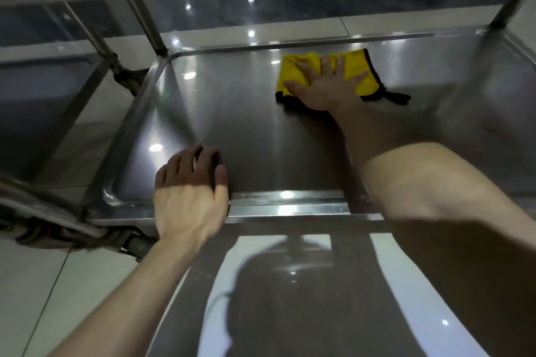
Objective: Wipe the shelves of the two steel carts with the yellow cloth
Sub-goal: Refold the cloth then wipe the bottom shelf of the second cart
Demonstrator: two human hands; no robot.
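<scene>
A yellow cloth [359, 69] with a black hem lies flat on the far right part of a steel cart shelf [232, 124]. My right hand [327, 84] presses on the cloth with its fingers spread straight. My left hand [188, 188] rests on the shelf's near rim, with the fingers curved over the edge onto the tray. A second steel cart shelf [37, 90] stands to the left, dim and partly cut off by the frame.
Upright steel posts rise at the shelf's far left corner [150, 29] and far right corner [510, 0]. A caster wheel [136, 243] sits under the near left corner. Glossy floor tiles [72, 284] lie below, and a steel surface fills the bottom of the view.
</scene>
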